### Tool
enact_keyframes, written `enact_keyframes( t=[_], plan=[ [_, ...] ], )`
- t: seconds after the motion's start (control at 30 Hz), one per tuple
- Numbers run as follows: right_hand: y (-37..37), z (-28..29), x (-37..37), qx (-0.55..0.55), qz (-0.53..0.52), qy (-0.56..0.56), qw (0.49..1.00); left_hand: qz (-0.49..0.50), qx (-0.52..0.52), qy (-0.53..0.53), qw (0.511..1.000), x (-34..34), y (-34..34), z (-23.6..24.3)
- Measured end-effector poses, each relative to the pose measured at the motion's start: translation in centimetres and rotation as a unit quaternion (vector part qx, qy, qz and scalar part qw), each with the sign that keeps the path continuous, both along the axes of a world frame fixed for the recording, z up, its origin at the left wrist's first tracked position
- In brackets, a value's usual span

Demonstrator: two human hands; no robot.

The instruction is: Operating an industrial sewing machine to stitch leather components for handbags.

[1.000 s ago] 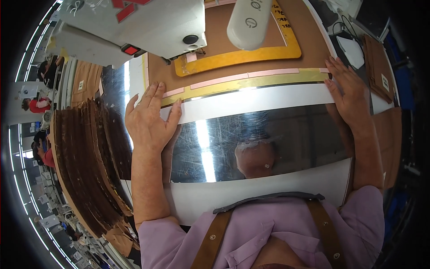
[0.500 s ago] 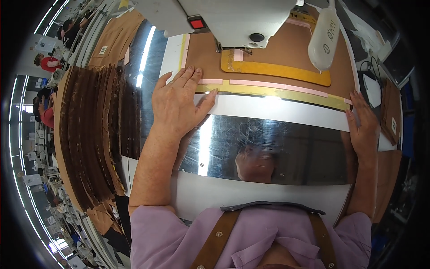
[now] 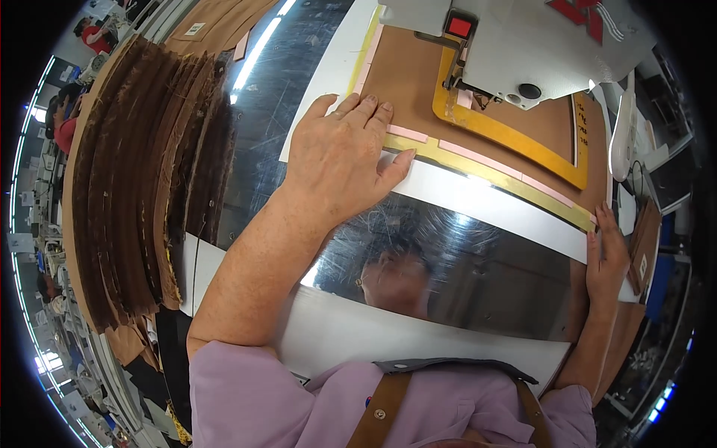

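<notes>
My left hand (image 3: 340, 149) lies flat, fingers stretched and thumb apart, on the near left corner of a white template sheet (image 3: 441, 183). Its fingertips touch a brown fabric panel (image 3: 407, 82) edged with yellow strips (image 3: 489, 170) and pink strips (image 3: 482, 158). At the near right corner, my right hand (image 3: 606, 254) rests with extended fingers along the sheet's edge. Neither hand grips anything visible. On the panel sits a yellow angular frame (image 3: 515, 145), partly hidden under the sewing machine head (image 3: 538, 60), whose needle area hangs over the frame's left corner.
A shiny metal table plate (image 3: 455, 261) lies between my arms. Thick stacks of dark brown fabric pieces (image 3: 127, 179) stand at left, with brown panels (image 3: 216, 26) behind. A white hand-sized device (image 3: 621, 138) hangs at right, near more brown pieces (image 3: 644, 246).
The view has turned, so the machine and template appear farther right and tilted. Both hands keep their places on the template corners, with little visible shift of the panel under the machine.
</notes>
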State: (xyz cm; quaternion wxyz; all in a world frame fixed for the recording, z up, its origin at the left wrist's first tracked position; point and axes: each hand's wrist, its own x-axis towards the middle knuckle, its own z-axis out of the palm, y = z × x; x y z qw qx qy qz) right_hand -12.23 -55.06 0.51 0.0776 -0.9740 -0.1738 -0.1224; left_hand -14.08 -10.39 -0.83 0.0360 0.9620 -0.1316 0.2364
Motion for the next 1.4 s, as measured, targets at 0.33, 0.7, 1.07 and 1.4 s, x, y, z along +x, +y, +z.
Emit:
enact_keyframes(
  t=[0.33, 0.7, 1.07, 1.4],
  plan=[
    [-0.3, 0.2, -0.1, -0.002, 0.004, 0.003, 1.0, 0.005, -0.007, 0.003, 1.0, 0.2, -0.1, 0.1],
    [-1.3, -0.4, 0.2, -0.016, 0.03, 0.001, 0.999, 0.012, 0.006, 0.015, 1.0, 0.2, 0.2, 0.4],
    [-1.2, -0.3, 0.0, -0.032, 0.015, -0.007, 0.999, 0.03, 0.027, 0.038, 0.998, 0.1, 0.2, 0.4],
    [-1.1, -0.3, -0.1, -0.005, 0.027, -0.031, 0.999, 0.035, -0.032, 0.042, 0.998, 0.6, 0.6, 1.1]
  ],
)
